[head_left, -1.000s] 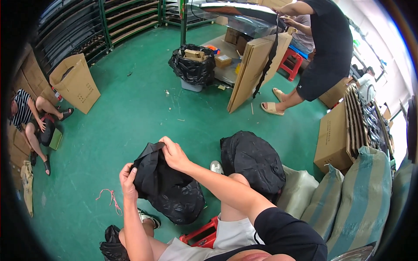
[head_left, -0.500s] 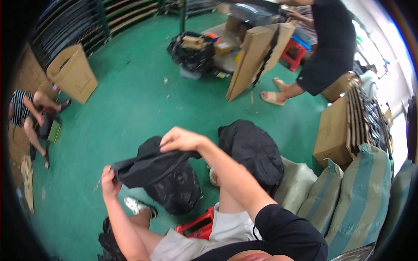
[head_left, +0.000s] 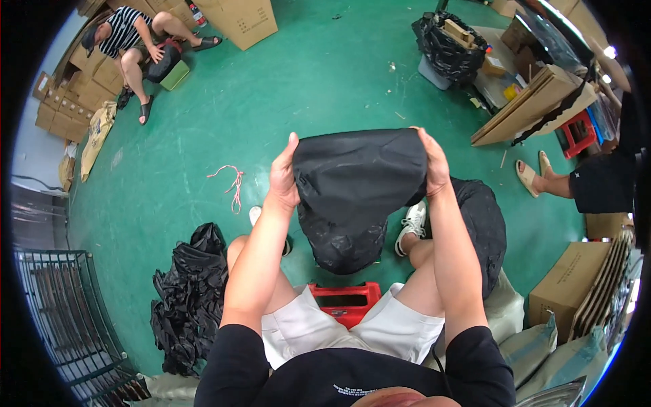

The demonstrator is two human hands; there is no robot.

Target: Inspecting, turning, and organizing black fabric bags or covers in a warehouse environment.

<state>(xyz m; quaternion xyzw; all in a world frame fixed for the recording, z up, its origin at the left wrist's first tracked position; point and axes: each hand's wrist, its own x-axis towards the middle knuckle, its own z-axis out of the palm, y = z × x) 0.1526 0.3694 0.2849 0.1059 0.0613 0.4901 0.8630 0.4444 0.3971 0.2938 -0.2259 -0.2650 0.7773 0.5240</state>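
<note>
A piece of black cloth (head_left: 363,163), perhaps a cover or bag, is spread wide in front of me. My left hand (head_left: 285,173) grips its left edge with the thumb up, and my right hand (head_left: 435,163) has hold of the right edge. Below and partly hidden by it stands a bulging black bag (head_left: 344,245) between my feet. Another full black bag (head_left: 483,230) rests by my right leg. To the left of my left leg lies a heap of crumpled black material (head_left: 190,298).
Under me is a red plastic stool (head_left: 346,302). Pink string (head_left: 237,186) lies on the green floor. Woven sacks (head_left: 569,359) and a cardboard box (head_left: 566,281) stand on the right. A seated person (head_left: 139,41) works at far left; another person's legs (head_left: 563,183) show at right.
The cloth has gone from a slanted, bunched hold to a level spread between both hands. My right hand has moved to its right edge. The view has swung to the right.
</note>
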